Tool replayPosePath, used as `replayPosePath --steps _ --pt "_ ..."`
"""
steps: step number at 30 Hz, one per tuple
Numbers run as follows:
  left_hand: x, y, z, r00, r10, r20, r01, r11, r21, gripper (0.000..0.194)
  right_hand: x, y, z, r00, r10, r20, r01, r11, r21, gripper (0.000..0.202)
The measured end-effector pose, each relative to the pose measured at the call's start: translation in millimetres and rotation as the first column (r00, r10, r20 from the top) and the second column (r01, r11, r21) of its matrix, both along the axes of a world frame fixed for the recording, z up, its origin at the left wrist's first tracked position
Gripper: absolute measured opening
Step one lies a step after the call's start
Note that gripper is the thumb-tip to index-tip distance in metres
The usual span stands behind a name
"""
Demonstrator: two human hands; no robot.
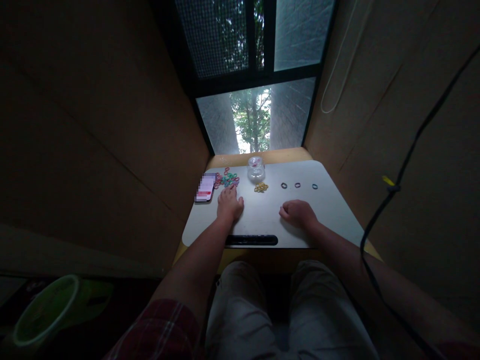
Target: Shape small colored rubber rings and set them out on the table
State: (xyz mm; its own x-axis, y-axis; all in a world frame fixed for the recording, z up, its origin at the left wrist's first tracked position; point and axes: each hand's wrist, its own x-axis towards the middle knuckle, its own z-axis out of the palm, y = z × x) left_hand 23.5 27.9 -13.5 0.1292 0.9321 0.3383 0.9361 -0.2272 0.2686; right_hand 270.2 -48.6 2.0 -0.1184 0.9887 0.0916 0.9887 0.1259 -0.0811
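My left hand (229,204) lies on the white tabletop, fingers stretched out to the near edge of a pile of small coloured bands (229,179), pink, green and purple. What its fingertips touch is too small to tell. To the right, my right hand (298,213) rests curled into a fist, its inside hidden. Beyond it three single bands lie apart in a row: a dark one (284,185), a purplish one (297,185) and a bluish one (315,186). A cluster of yellow bands (261,187) sits between the hands, farther back.
A clear round jar (256,170) stands behind the yellow bands. At the left edge of the white table (258,215) lies a phone (205,188). A black slot (255,240) runs along the near edge. A dark cable (380,205) hangs at right; a green basket (48,310) is lower left.
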Motion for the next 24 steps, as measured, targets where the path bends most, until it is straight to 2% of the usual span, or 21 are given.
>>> replayPosePath --steps 6,11,14,17,19,21,24 --pt "-2 2 -2.3 0.995 -0.052 0.090 0.043 0.994 0.098 0.048 0 1 0.5 1.000 -0.009 0.005 0.009 1.000 0.008 0.039" --pt "-6 -2 -2.8 0.971 -0.202 0.128 0.182 0.971 0.154 0.039 0 -2 -0.5 1.000 -0.025 0.000 0.025 0.999 0.036 0.038" --pt "-2 -17 -4.0 0.924 -0.330 0.194 0.307 0.941 0.141 0.038 1 -6 -2.4 0.999 -0.021 -0.044 0.025 0.997 0.075 0.034" --pt "13 -42 -5.4 0.839 -0.429 0.335 0.429 0.900 0.077 0.037 1 -13 -6.3 0.987 -0.003 -0.163 0.021 0.994 0.109 0.023" --pt "29 -59 -5.3 0.788 -0.424 0.447 0.469 0.883 0.012 0.038 -1 -18 -9.9 0.957 0.034 -0.289 0.004 0.991 0.132 0.017" --pt "44 -72 -3.8 0.750 -0.363 0.554 0.474 0.878 -0.066 0.042 -4 -23 -13.3 0.909 0.075 -0.409 -0.017 0.989 0.145 0.021" --pt "62 -81 -0.2 0.736 -0.312 0.601 0.487 0.861 -0.149 0.040 -9 -29 -16.1 0.869 0.092 -0.486 -0.020 0.988 0.151 0.021"
